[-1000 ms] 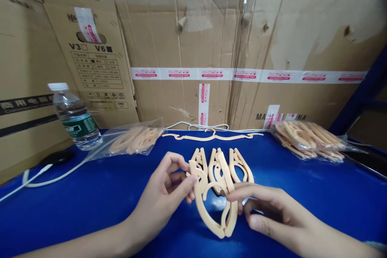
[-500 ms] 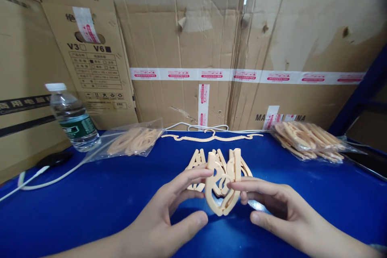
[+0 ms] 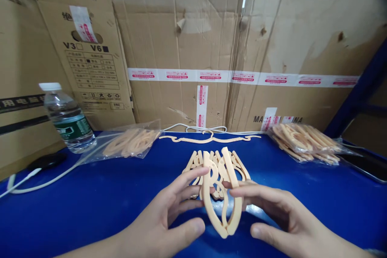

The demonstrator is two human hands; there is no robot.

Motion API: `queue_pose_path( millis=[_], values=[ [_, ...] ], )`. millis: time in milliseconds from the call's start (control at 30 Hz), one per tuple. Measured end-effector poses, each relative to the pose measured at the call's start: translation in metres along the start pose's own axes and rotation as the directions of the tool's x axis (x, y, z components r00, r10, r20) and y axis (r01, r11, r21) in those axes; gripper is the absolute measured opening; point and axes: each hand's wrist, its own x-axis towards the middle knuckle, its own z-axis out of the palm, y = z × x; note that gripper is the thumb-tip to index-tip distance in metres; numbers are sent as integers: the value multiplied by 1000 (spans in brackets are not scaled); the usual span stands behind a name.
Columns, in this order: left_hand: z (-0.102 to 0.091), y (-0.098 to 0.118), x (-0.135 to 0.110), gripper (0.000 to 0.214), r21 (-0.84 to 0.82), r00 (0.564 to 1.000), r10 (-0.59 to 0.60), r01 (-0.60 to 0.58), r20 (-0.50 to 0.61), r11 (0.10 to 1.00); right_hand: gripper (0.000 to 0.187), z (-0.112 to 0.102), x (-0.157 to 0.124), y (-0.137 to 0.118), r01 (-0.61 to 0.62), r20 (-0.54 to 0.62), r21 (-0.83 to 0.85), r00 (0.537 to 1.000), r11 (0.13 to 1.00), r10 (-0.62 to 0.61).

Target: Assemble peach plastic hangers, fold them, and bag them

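A folded cream plastic hanger stands upright between both my hands above the blue table. My left hand pinches its left arm with fingertips, thumb below. My right hand presses fingertips on its right arm. Behind it lie several more folded cream hangers in a row on the table. An unfolded cream hanger lies flat near the back edge.
A water bottle stands at the left. One plastic bag of hangers lies left of centre, another bag of hangers at the right. A white cable runs along the left. Cardboard boxes wall the back.
The held hanger dropped from raised to low, then tilted upright and nearer me again. Both hands shifted their grip along its arms and stayed on it.
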Motion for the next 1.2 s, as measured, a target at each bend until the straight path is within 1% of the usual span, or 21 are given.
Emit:
queue_pose_path(
  millis=[100,200,400,500,600,700,767,833,900,967,1033,1100,1200],
  values=[
    [0,0,-3,64,105,1000,17,-18,10,994,37,-2,-1,-3,-13,17,-68,1000,998,14],
    [0,2,-6,67,187,1000,20,-24,24,982,33,-3,0,-6,2,11,-112,1000,994,-1],
    [-2,4,-6,73,330,1000,16,-24,25,944,31,-3,2,-11,40,18,-134,999,990,-38],
    [-3,4,-7,72,400,999,5,-19,36,916,32,-4,1,-9,30,35,-138,999,990,-26],
    [-4,5,-6,71,484,999,7,-32,54,874,36,-6,-2,-6,-15,77,-133,997,991,26],
    [-4,4,-4,71,517,997,9,-48,78,855,39,-8,-3,-6,-51,146,-117,987,992,68],
    [-3,3,-1,67,549,997,-4,-39,76,835,36,-8,-3,-8,-55,182,-93,981,994,71],
    [-1,3,2,59,579,999,-16,-17,51,815,34,-7,-2,-9,-63,183,-58,980,996,73],
    [-1,3,2,57,590,999,-8,-15,36,808,34,-7,0,-10,-86,154,-11,984,996,87],
    [-2,5,0,61,581,998,18,-51,63,812,36,-10,3,-10,-121,105,46,988,992,115],
    [-4,7,-1,65,556,994,45,-92,99,826,38,-17,8,-11,-146,29,75,989,987,144],
    [-6,8,-2,63,530,991,62,-115,118,840,38,-30,14,-11,-172,-69,44,982,984,175],
    [-7,8,-2,61,522,990,74,-127,122,843,40,-56,22,-8,-219,-197,-56,959,974,204]
  ],
)
